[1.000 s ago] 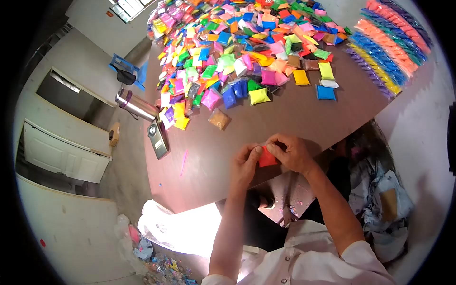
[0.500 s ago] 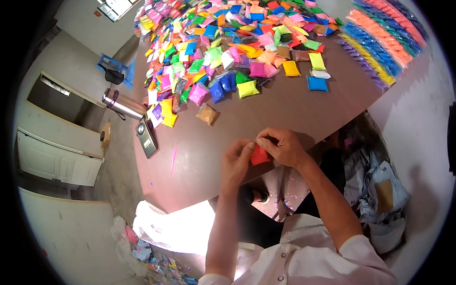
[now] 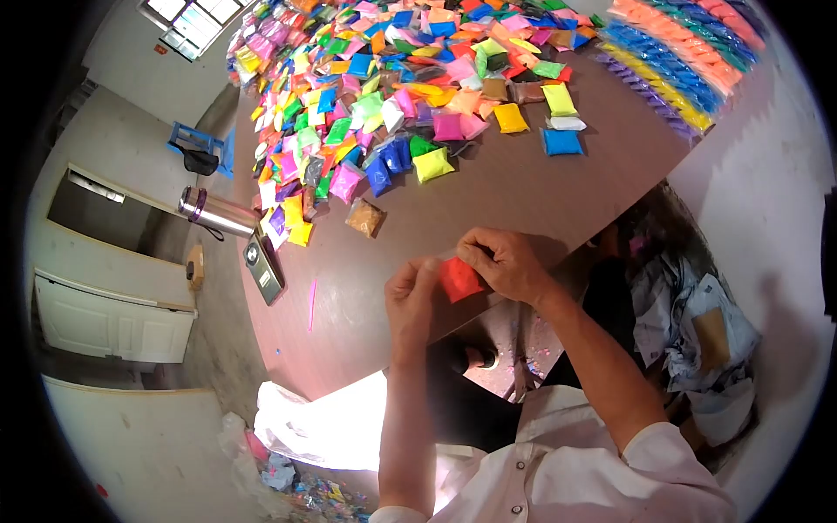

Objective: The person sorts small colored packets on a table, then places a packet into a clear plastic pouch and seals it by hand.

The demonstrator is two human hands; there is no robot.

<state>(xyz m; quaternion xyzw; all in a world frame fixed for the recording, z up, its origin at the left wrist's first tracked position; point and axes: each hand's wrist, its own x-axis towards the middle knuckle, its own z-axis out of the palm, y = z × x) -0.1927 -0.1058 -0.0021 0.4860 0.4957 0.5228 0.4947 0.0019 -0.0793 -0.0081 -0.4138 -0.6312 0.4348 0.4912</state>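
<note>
- At the far left, a blue chair (image 3: 228, 155) stands on the floor beyond the table (image 3: 353, 327), with a black bag (image 3: 200, 160) on it.
- A steel flask (image 3: 228, 216) is at the table's left edge.
- Just beside the flask, 1 dark phone (image 3: 264, 268) lies near the same edge; whether the 2 touch is hard to tell from here.
- A thin pink strip (image 3: 312, 305) lies on the table to the right of the phone.
- 1 brown packet (image 3: 364, 218) lies just off the near side of a large heap of coloured packets (image 3: 392, 96), which spreads over the far part of the table.
- The left hand (image 3: 411, 292) is closed, its thumb against its curled fingers, gripping the left end of the red packet's clear film.
- The red packet (image 3: 459, 280) is between the 2 hands, above the table's near edge, its red part hanging closer to the right hand.
- The right hand (image 3: 504, 264) is closed in a pinch of thumb and fingers on the packet's upper right corner.
- Right of the heap, 1 blue packet (image 3: 562, 142) lies just below 1 white packet (image 3: 568, 124).
- At the far right of the table, strips of joined packets (image 3: 676, 65) lie side by side in rows of purple, yellow, blue, orange and green.
- Below the table's right side are crumpled plastic bags (image 3: 697, 340).
</note>
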